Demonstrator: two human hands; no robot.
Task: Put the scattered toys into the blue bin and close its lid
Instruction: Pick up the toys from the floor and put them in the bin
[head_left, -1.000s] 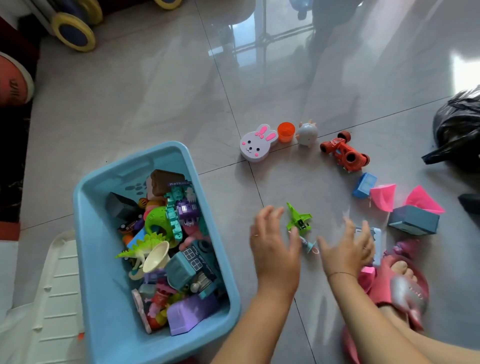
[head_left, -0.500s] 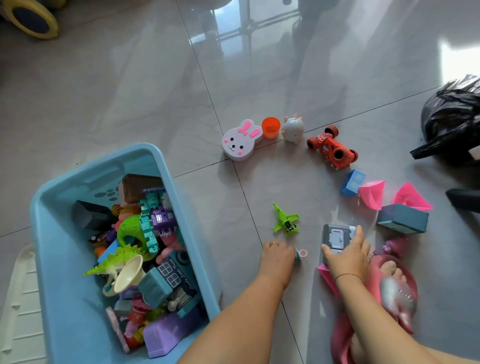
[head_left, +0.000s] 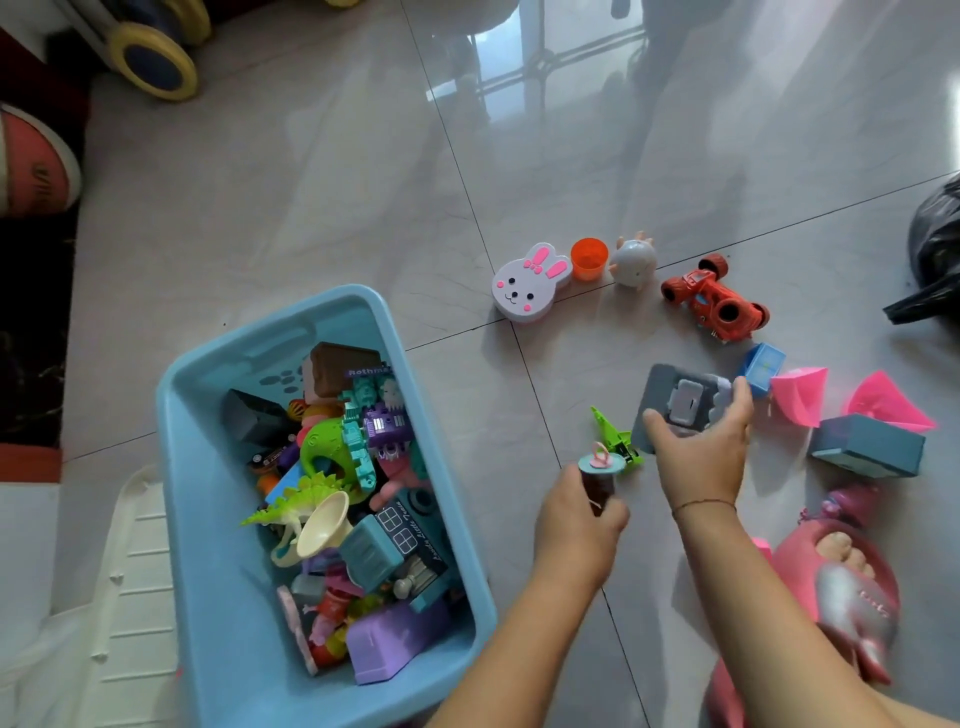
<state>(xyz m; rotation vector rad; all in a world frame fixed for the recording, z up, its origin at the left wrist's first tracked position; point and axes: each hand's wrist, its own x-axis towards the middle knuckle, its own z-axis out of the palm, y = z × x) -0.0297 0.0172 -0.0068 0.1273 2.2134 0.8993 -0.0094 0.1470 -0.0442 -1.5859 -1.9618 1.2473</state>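
Down on the glossy tiled floor (head_left: 311, 208), the blue bin (head_left: 192, 519) sits open at the left, heaped with toys. A white ribbed panel (head_left: 119, 623) lies flat against its outer left side. Both hands are to the right of the bin. The left hand (head_left: 576, 525) curls round a small dark cylinder toy (head_left: 600, 475) with a teal top and pink ring. The right hand (head_left: 698, 457) grips a grey square toy (head_left: 680, 400) by its edges and holds it tilted. A green toy plane (head_left: 615, 436) lies between the hands, partly hidden by both held toys. Beyond them loose toys curve in an arc: a bunny-shaped box (head_left: 530, 283) touching an orange cup (head_left: 588, 258), a white round figure (head_left: 632, 262), a red car (head_left: 714, 304), a small blue block (head_left: 763, 366), two pink pieces (head_left: 800, 395) and a blue-grey box (head_left: 867, 449). A foot in a pink slipper (head_left: 841, 587) rests beside the right forearm. A black bag (head_left: 935, 260) lies at the right edge, and a basketball (head_left: 36, 166) and a yellow-rimmed wheel (head_left: 153, 67) sit far left.
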